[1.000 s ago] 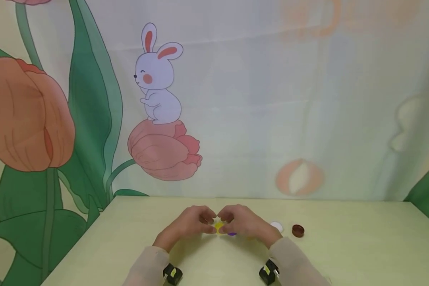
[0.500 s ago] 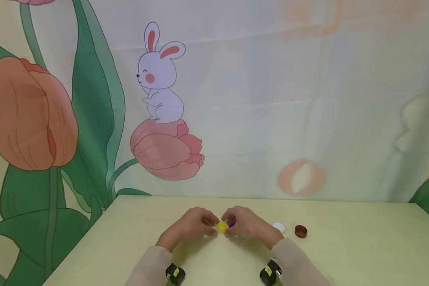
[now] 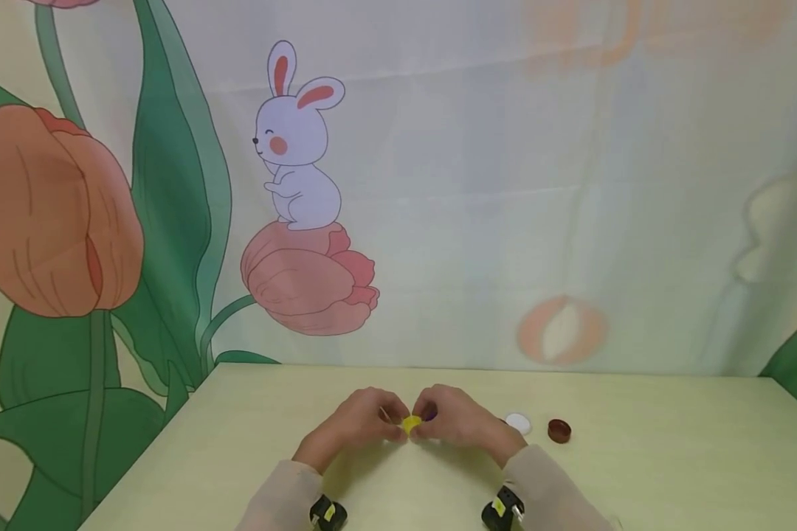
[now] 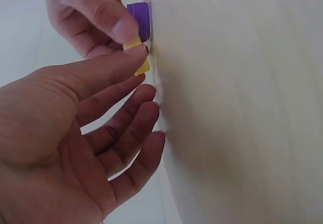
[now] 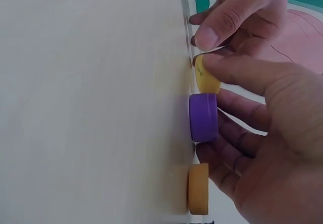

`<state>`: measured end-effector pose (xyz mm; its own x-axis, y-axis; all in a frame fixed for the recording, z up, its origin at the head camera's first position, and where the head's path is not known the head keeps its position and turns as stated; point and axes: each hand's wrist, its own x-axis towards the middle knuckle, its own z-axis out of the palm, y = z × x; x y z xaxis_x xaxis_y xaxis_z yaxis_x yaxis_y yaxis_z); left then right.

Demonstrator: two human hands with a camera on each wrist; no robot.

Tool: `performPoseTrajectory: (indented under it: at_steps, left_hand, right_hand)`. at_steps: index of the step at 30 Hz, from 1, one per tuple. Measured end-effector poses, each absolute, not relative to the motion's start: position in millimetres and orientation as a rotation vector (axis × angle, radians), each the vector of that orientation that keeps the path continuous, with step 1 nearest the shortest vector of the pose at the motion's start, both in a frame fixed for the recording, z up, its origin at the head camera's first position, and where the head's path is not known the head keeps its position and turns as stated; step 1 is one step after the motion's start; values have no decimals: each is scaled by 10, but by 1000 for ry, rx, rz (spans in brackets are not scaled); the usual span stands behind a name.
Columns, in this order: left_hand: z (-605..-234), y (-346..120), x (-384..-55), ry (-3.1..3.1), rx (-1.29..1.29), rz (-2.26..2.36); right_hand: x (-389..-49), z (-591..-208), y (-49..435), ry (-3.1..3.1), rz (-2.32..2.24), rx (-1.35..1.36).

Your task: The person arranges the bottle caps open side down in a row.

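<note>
A small yellow bottle cap (image 3: 411,425), dark marks on its side in the right wrist view, sits between my two hands. My left hand (image 3: 359,422) pinches it from the left with thumb and index finger. From the other side my right hand (image 3: 457,417) pinches it, its thumb lying on the yellow cap (image 5: 212,82). The other fingers of both hands curve loosely. Beside the right fingers stands a purple cap (image 5: 204,117), mostly covered by that hand in the head view. An orange cap (image 5: 198,188) stands further along, near the right little finger.
On the pale table (image 3: 671,464), right of my right wrist, lie a white round cap (image 3: 519,423) and a dark brown hollow cap (image 3: 559,431). Behind the table's far edge hangs a cloth backdrop (image 3: 452,221) printed with a rabbit and tulips.
My fingers have closed in more tightly around the yellow cap, which shows less of itself than half a second ago. The white and brown caps have stayed in place.
</note>
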<state>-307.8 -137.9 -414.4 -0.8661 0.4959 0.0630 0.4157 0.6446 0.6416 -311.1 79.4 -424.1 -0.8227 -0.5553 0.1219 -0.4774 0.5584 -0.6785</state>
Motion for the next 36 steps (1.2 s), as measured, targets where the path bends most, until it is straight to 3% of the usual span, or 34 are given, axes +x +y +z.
performPoseTrajectory:
  at_steps: [20,36]
  left_hand:
    - [-4035,-1452,-2965,2861,986,1190]
    - [-4003,-1457,-2921,3002,947,1206]
  right_hand:
    - [-3039,-4090,871,2549,-1382,-809]
    - [-2956,-3997,898,2585,-1402,-807]
